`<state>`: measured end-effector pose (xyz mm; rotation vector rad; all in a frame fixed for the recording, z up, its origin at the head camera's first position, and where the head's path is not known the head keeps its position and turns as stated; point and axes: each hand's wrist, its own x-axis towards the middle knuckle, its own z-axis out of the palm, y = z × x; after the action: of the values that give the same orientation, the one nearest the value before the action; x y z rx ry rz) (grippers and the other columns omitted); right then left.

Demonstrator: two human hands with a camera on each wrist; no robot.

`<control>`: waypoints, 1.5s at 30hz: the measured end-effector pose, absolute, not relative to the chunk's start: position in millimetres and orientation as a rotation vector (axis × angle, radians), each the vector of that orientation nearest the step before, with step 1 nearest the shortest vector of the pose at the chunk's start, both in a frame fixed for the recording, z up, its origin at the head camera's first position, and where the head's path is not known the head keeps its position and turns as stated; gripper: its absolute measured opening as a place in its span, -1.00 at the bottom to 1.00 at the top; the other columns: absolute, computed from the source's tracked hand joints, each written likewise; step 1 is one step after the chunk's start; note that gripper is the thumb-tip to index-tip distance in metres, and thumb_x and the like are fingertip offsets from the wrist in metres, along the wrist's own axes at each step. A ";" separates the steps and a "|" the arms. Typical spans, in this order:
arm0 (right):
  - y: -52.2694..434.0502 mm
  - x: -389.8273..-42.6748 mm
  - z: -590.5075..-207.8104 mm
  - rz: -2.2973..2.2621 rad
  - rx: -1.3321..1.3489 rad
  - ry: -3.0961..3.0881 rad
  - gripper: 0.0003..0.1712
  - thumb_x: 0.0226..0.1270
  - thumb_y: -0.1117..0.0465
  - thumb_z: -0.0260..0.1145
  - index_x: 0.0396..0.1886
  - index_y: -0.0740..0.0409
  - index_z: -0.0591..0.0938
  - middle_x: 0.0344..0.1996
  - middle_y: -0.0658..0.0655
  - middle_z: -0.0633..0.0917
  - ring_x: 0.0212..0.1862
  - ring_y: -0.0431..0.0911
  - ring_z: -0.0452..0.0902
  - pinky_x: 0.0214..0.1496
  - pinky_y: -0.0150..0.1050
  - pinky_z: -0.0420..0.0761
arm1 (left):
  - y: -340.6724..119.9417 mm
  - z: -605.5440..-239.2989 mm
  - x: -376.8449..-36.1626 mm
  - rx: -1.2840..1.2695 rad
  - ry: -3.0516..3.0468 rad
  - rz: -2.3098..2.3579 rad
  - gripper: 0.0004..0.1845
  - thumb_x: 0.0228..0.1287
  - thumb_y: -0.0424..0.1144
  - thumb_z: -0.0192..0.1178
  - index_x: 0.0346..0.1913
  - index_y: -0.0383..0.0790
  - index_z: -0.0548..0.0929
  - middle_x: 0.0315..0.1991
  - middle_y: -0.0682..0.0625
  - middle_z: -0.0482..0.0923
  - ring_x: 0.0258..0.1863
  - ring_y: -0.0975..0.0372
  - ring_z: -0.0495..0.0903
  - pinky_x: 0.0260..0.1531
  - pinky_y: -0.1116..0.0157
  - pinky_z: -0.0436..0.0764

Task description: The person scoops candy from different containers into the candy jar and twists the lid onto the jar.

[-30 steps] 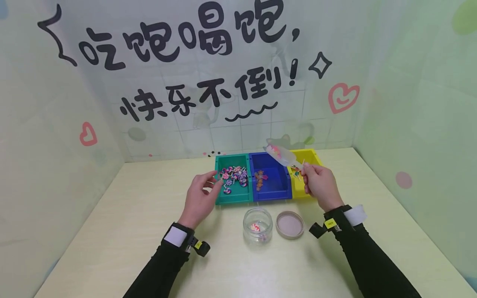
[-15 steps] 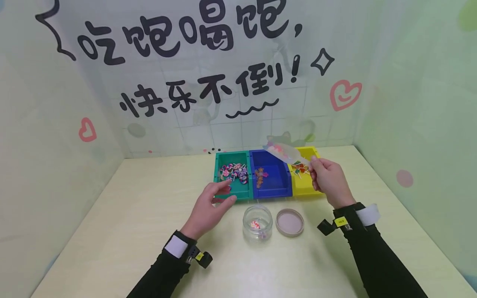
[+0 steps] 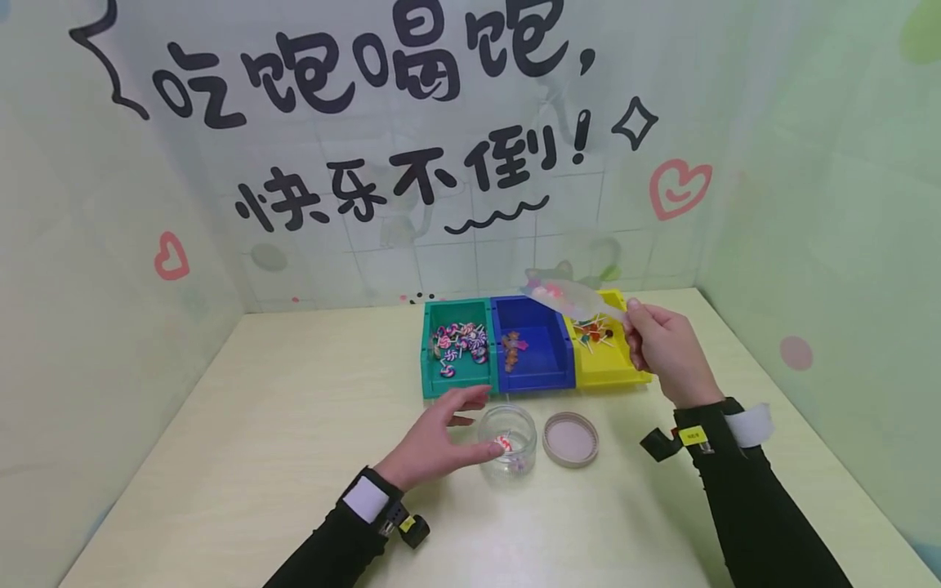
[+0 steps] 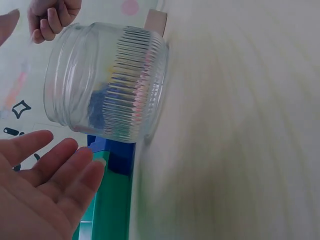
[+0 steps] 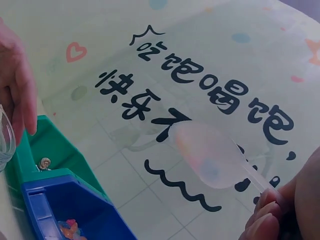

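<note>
A: In the head view, what is held?

B: A translucent scoop [image 3: 584, 304] is gripped by its handle in the right hand [image 3: 671, 353]; pink and pastel pieces [image 3: 546, 291] are carried in it. With the glass jar [image 3: 524, 447] taken as the clock's centre, the scoop is raised at one o'clock.

A: And the left hand [image 3: 439, 445]?

B: It is placed at nine, fingers extended, its thumb set in front of the jar. The two hands are set well apart. A red-and-white swirl piece [image 3: 503, 443] is seen inside the jar.

A: What is arranged around it?

B: The lid [image 3: 571, 439] is laid just beside it at three. Swirl lollipops [image 3: 466, 339] are heaped in the green bin [image 3: 470, 382] at eleven; the blue bin [image 3: 546, 359] is set just past twelve, the yellow bin [image 3: 613, 367] between one and two.

A: From the left wrist?

B: The jar is shown sideways (an effect of the turned viewpoint). The left fingers are stretched out at seven o'clock from it, and a gap is seen before the glass.

A: From the right wrist?

B: The scoop is held before the lettered wall [image 5: 200, 95], its handle clasped between four and five o'clock. The jar's edge is glimpsed at nine.
</note>
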<state>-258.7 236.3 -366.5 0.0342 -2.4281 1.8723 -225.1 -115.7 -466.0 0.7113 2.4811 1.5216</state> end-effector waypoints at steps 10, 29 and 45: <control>249.3 -250.8 -351.1 1.888 0.169 -2.493 -0.50 0.80 -0.16 0.08 -0.31 0.07 0.57 -0.53 -0.07 0.46 -0.50 -0.12 0.39 -0.44 -0.29 0.44 | -113.9 -470.3 -225.9 0.772 2.430 1.451 0.04 0.17 -0.02 0.68 0.65 -0.23 0.39 0.55 -0.11 0.49 0.43 -0.01 0.55 0.45 -0.07 0.61; 259.2 -244.4 -342.4 1.885 0.412 -2.668 -0.51 0.82 -0.08 0.08 -0.35 0.09 0.57 -0.54 -0.02 0.46 -0.49 -0.08 0.40 -0.44 -0.27 0.44 | -110.3 -476.0 -227.9 0.725 2.482 1.383 -0.17 0.27 -0.08 0.63 0.54 -0.21 0.53 0.36 -0.09 0.62 0.31 0.04 0.63 0.37 0.05 0.68; 261.9 -245.4 -342.7 1.761 0.541 -2.879 -0.52 0.83 0.05 0.09 -0.41 0.16 0.52 -0.62 -0.01 0.41 -0.60 -0.09 0.32 -0.48 -0.21 0.41 | -110.8 -474.5 -227.4 0.701 2.461 1.393 -0.20 0.29 -0.08 0.62 0.53 -0.17 0.55 0.34 -0.03 0.62 0.31 0.10 0.62 0.39 0.06 0.66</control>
<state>-245.4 261.9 -342.7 0.5408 -2.8790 1.7610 -227.4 -110.8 -474.5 0.7015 2.4606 1.3929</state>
